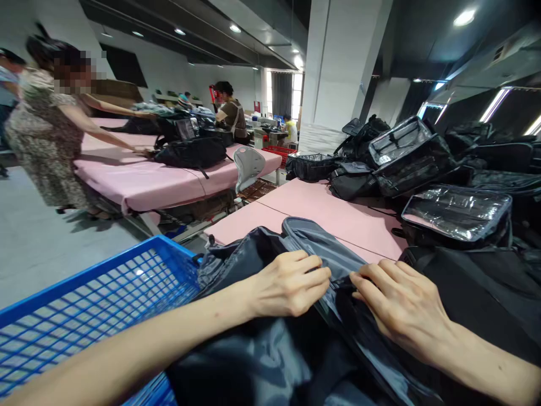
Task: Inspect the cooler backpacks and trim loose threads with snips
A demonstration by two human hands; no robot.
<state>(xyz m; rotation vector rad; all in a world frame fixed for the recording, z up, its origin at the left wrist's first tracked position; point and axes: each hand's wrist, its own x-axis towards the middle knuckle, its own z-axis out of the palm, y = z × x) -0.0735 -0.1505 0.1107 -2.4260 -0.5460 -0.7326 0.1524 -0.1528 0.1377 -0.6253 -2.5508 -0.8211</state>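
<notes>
A dark backpack with a shiny grey-blue lining lies open in front of me, its grey flap spread toward the pink table. My left hand is closed in a pinch on the bag's edge near the middle. Just to its right, my right hand grips the same edge, thumb and fingers pressed together on dark fabric. A small gap separates the two hands. What exactly lies between the fingertips, seam or zipper, is hidden.
A blue plastic basket stands at my left. Black bags with clear plastic tops are piled on the right of the pink table. Across the aisle, a person handles a black bag on another pink table. A grey chair stands between.
</notes>
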